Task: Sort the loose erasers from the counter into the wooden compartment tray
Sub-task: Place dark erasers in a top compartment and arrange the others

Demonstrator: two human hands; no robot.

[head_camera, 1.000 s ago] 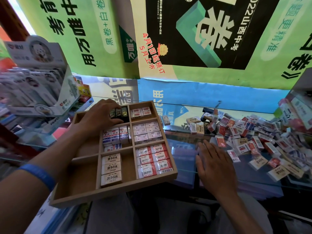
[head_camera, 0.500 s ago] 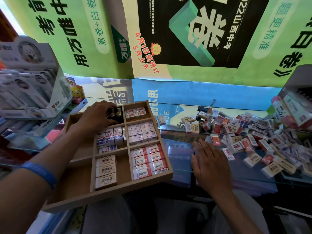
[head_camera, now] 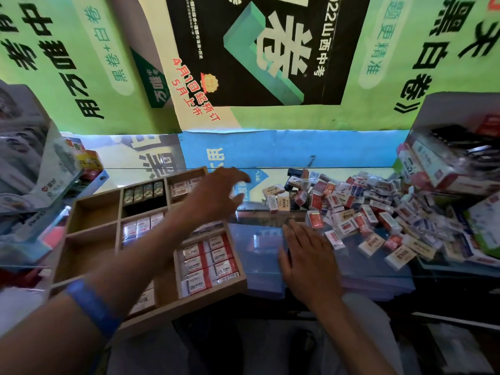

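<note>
- A large green paper poster with black Chinese characters hangs on the back wall.
- A black and green poster with red date lettering overlaps it at the middle.
- A blue printed banner runs below both.
- Grey and white cardboard display boxes stand at the left.
- A tilted box of packaged stationery sits at the right.

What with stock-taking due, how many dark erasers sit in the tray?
4 dark erasers, side by side in one row along the far wall of the tray's far middle compartment; none seem hidden there.
</note>
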